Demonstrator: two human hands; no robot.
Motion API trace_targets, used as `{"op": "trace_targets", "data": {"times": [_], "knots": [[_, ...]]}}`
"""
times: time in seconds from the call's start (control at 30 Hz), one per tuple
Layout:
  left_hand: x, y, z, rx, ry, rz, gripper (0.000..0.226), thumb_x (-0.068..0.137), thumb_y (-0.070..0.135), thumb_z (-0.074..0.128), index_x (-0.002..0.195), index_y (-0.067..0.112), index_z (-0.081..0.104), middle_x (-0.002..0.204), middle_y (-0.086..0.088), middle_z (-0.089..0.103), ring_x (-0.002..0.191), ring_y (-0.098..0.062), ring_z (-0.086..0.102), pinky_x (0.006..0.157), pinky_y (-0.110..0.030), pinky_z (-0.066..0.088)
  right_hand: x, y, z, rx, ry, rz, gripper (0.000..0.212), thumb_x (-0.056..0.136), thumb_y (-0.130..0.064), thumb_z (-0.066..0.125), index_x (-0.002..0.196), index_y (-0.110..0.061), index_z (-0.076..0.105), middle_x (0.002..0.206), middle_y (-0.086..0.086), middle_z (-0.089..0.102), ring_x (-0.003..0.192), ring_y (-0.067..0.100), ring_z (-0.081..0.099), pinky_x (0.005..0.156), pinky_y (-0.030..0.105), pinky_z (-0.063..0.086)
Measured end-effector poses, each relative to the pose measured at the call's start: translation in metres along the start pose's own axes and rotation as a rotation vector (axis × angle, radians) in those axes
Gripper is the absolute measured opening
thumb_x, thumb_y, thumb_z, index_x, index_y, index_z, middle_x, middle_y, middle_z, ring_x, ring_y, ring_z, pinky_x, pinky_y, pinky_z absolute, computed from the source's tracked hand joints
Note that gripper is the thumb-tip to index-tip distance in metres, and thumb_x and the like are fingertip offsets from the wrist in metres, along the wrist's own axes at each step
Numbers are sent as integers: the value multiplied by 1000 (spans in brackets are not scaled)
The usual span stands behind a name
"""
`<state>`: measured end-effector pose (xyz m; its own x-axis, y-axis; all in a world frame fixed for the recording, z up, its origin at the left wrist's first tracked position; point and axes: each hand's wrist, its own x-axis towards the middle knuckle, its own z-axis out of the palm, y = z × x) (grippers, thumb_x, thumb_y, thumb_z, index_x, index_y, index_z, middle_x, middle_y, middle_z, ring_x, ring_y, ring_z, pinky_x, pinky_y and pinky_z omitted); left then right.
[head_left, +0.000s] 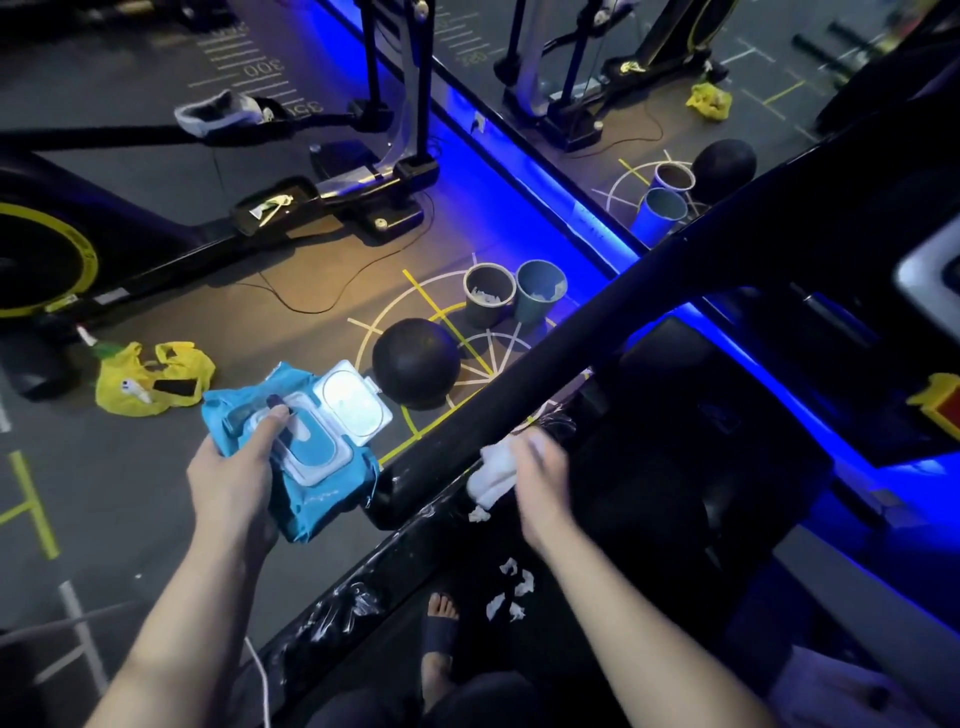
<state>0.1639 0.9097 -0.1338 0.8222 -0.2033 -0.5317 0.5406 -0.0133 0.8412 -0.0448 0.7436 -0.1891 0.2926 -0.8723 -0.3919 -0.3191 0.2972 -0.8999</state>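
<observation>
My left hand (236, 467) grips a blue wet-wipe pack (306, 457) from below, thumb on its top; the pack's white flip lid (350, 402) stands open. My right hand (540, 478), blurred, holds a crumpled white wipe (493, 478) against the black frame rail (431, 514) of a gym machine, which is partly wrapped in clear plastic film. A thick black bar (597, 332) of the same machine runs diagonally up to the right, just above the wipe.
A black medicine ball (415, 364) and two grey bins (511, 296) sit on the floor beyond the bar. A yellow plastic bag (150, 379) lies at left near an exercise bike (62, 249). Torn white scraps (511, 590) lie by my sandalled foot (441, 623). A mirror wall with a blue light strip (545, 182) runs behind.
</observation>
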Motion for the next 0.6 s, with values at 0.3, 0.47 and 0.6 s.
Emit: {"op": "trace_targets", "data": {"times": [0.3, 0.47, 0.6], "knots": [[-9, -2, -15, -43, 39, 34, 33, 97, 17, 78, 128, 10, 70, 109, -6, 79, 90, -21, 80, 76, -37, 65, 10, 7, 35, -380, -19, -248, 39, 83, -14, 65, 64, -27, 34, 61, -11, 45, 64, 12, 40, 62, 26, 37], [-13, -4, -28, -75, 47, 44, 30, 97, 13, 76, 126, 8, 69, 105, -7, 77, 78, -15, 79, 64, -29, 63, -51, 40, 64, -419, -196, -340, 31, 80, -13, 67, 69, -24, 40, 72, -3, 57, 67, 12, 46, 65, 23, 41], [-14, -5, -34, -114, 47, 35, 30, 97, 12, 76, 126, 8, 68, 103, -7, 76, 74, -13, 78, 62, -28, 63, -66, 24, 65, -416, -398, -102, 26, 80, -31, 60, 74, -15, 40, 66, 11, 59, 62, 32, 51, 61, 38, 50]]}}
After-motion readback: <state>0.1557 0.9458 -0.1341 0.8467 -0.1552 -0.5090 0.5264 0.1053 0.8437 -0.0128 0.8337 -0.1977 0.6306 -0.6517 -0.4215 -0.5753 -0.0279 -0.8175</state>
